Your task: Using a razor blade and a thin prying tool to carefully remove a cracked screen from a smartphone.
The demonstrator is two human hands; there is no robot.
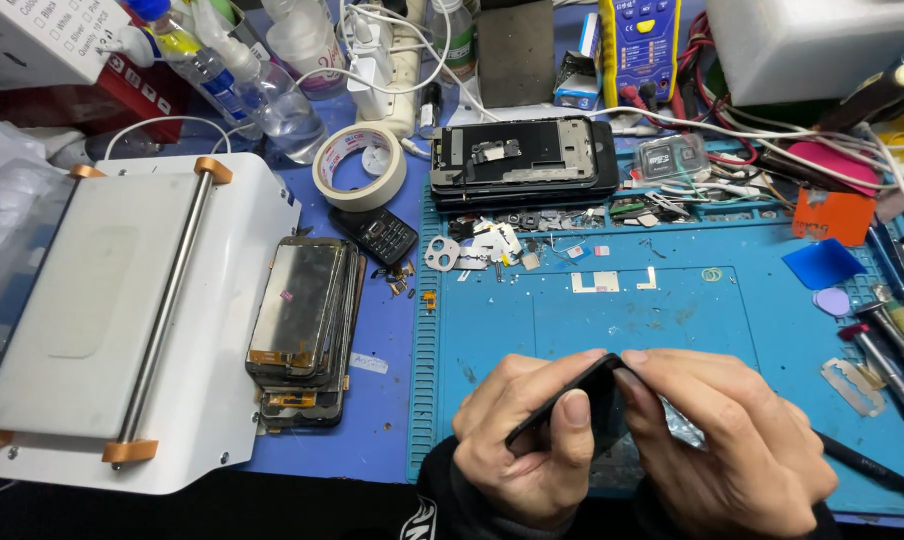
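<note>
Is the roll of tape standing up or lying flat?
Lying flat. The tape roll rests on its side on the blue table, so its round hole faces up.

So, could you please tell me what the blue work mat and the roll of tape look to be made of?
The blue work mat looks like matte silicone or rubber, with moulded grooves and recessed trays. The roll of tape looks like cream paper masking tape, dull and faintly crinkled, though the core material is unclear.
</note>
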